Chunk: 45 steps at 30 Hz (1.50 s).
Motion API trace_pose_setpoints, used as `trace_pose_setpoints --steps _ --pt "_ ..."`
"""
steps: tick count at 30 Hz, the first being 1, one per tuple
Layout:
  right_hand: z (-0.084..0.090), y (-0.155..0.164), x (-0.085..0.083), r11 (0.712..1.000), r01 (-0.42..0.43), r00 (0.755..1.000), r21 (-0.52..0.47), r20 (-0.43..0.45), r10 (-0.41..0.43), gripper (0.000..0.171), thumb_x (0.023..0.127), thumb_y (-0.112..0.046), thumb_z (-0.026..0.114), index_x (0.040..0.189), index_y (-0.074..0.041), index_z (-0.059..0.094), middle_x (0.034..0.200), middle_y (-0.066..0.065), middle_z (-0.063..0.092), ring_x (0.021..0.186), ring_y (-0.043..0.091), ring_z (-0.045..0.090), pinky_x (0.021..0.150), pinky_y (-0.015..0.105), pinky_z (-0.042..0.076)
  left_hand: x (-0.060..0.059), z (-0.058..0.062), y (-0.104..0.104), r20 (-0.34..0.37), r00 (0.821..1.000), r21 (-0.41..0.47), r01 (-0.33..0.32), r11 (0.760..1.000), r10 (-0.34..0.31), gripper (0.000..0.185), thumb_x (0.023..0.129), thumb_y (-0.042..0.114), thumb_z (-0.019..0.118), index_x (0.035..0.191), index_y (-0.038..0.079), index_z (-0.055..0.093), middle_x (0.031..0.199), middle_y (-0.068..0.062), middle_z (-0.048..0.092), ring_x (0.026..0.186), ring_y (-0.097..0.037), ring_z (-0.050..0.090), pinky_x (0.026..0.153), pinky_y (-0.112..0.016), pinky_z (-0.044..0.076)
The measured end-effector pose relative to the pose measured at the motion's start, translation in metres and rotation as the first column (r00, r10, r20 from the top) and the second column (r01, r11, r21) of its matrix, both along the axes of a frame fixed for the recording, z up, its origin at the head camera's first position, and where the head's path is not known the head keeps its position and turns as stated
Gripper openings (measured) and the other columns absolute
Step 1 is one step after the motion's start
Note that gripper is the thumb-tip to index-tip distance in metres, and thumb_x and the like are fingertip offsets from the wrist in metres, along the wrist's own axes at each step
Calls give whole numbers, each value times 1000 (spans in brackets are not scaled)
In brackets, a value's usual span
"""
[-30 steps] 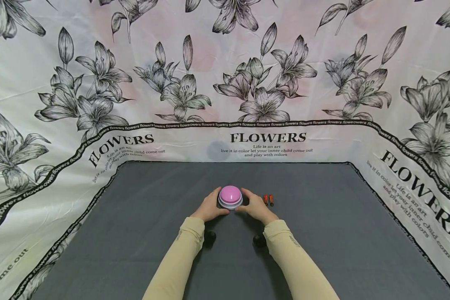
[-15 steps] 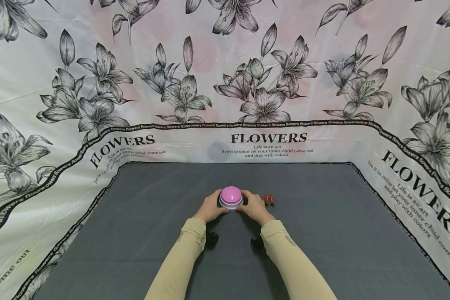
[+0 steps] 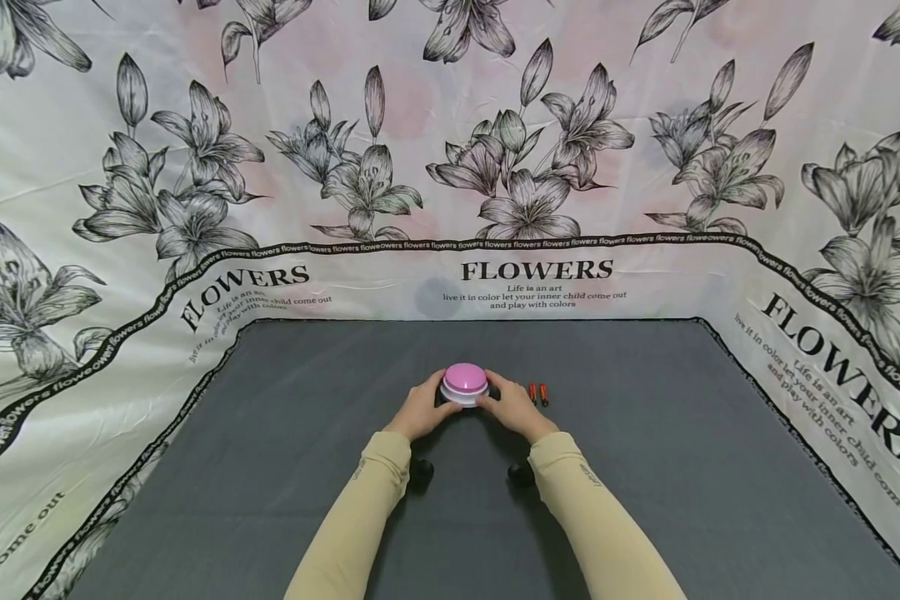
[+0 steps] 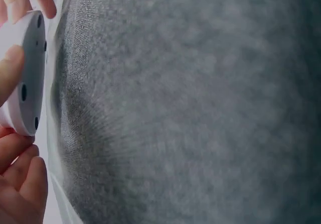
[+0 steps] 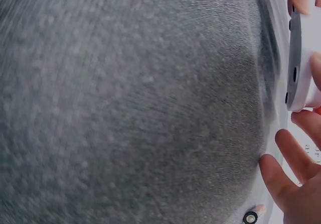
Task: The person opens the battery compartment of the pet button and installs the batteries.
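Observation:
A push button with a pink dome [image 3: 465,377] and a round white base [image 3: 463,400] is at mid-table in the head view. My left hand [image 3: 423,407] grips its left side and my right hand [image 3: 516,409] its right side, thumbs at the near edge. In the left wrist view the base [image 4: 31,78] shows a flat underside with several small dark spots, raised off the cloth. The same base [image 5: 299,66] appears at the right edge of the right wrist view. Two orange-and-black batteries [image 3: 543,394] lie beside my right hand.
Grey cloth [image 3: 330,517] covers the table. A white floral fabric backdrop [image 3: 390,283] rises at the back and sides. Small black objects [image 3: 422,472] show beneath both wrists. One battery end [image 5: 250,217] appears at the bottom of the right wrist view.
Both hands have shifted the button slightly up and to the right in the head view, and its dome now looks flatter. The batteries stay put on the cloth; the view itself has tipped slightly.

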State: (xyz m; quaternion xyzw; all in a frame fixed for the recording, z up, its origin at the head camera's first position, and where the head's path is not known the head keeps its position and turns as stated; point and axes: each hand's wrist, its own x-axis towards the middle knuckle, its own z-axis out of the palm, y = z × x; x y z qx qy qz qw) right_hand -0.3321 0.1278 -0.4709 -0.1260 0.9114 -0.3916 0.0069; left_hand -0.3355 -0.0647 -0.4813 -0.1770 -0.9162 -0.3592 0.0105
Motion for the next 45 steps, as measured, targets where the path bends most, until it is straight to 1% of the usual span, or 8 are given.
trace_pose_setpoints --steps 13,23,28,31,36,40,43,45 --pt "9 5 6 998 -22 997 -66 -78 17 55 94 -23 57 138 4 39 129 23 50 123 33 42 100 48 34 5 9 -1 -33 999 84 -39 996 42 69 88 38 62 140 -2 38 135 -19 45 123 -29 43 100 -44 35" --pt "15 6 8 996 22 996 -90 -83 -29 52 96 -30 52 135 5 44 124 20 55 117 31 48 94 46 40 7 14 6 -21 996 159 -86 984 90 65 91 44 56 133 -5 45 127 -18 53 115 -27 51 96 -42 41" --pt "16 7 11 986 -47 997 -159 -73 36 58 94 -25 57 141 1 36 127 23 52 115 31 51 92 46 42 8 22 8 12 988 176 -152 973 152 57 93 44 52 124 -4 56 107 -14 64 97 -24 61 83 -39 49" --pt "15 7 13 975 -102 994 -196 -59 92 63 91 -17 62 144 -4 30 126 23 52 114 31 51 90 46 44 9 26 9 36 980 164 -199 966 196 55 94 45 50 120 -2 60 103 -12 66 94 -24 62 81 -40 50" --pt "13 2 15 984 -123 990 -130 -82 113 72 84 -6 68 145 -10 30 126 19 51 111 32 53 87 47 45 10 30 10 46 964 130 -266 955 262 59 94 49 47 122 -2 59 110 -15 64 97 -28 61 81 -42 50" --pt "12 -2 16 991 -124 988 -58 -98 118 83 77 -1 74 146 -8 28 124 19 47 95 28 57 78 40 50 12 31 11 73 954 114 -299 947 292 66 91 57 44 128 3 55 116 -16 61 100 -30 60 82 -44 49" --pt "12 -3 14 994 -107 989 -18 -104 105 91 72 -1 78 147 -7 26 124 21 44 81 21 55 70 34 50 13 32 10 79 962 100 -269 958 262 73 86 63 47 135 9 49 120 -16 59 101 -29 60 82 -44 49" --pt "13 -3 13 995 -97 989 -4 -116 95 94 70 0 79 147 -5 25 129 22 41 79 20 55 69 32 50 12 31 8 61 977 91 -211 973 206 77 83 63 53 140 13 44 119 -14 60 98 -25 61 78 -40 51"
